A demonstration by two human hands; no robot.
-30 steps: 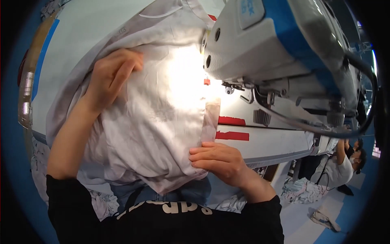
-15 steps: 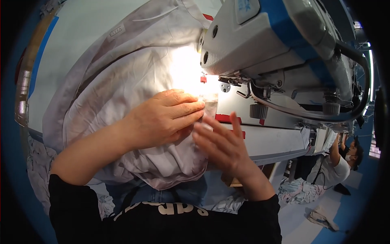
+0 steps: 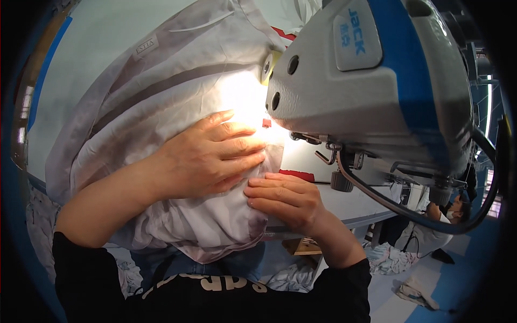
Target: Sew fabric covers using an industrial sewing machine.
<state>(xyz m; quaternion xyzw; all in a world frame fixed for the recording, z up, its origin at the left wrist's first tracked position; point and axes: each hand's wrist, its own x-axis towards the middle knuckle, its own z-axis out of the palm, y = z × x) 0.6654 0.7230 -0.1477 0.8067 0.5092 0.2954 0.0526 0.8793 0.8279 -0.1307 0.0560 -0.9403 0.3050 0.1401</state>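
Observation:
A pale grey striped garment (image 3: pixel 161 102) is heaped on the white sewing table (image 3: pixel 86 59) in front of a grey and blue sewing machine (image 3: pixel 377 86). My left hand (image 3: pixel 207 156) lies flat on the fabric, fingers pointing right toward the brightly lit needle area. My right hand (image 3: pixel 285 196) presses the cloth's edge just below it, fingers pointing left and nearly touching the left hand. A small translucent piece (image 3: pixel 272 159) sits between the fingers. The needle itself is hidden behind the machine head.
Red markings (image 3: pixel 296 175) show on the table by the machine. A dark cable (image 3: pixel 404 207) loops under the machine. Another person (image 3: pixel 431 226) is at the lower right, with cloth pieces (image 3: pixel 393 255) lying on the blue floor.
My left hand came from the far left of the garment to the needle area. My right hand moved up beside it, and my view came closer to the machine.

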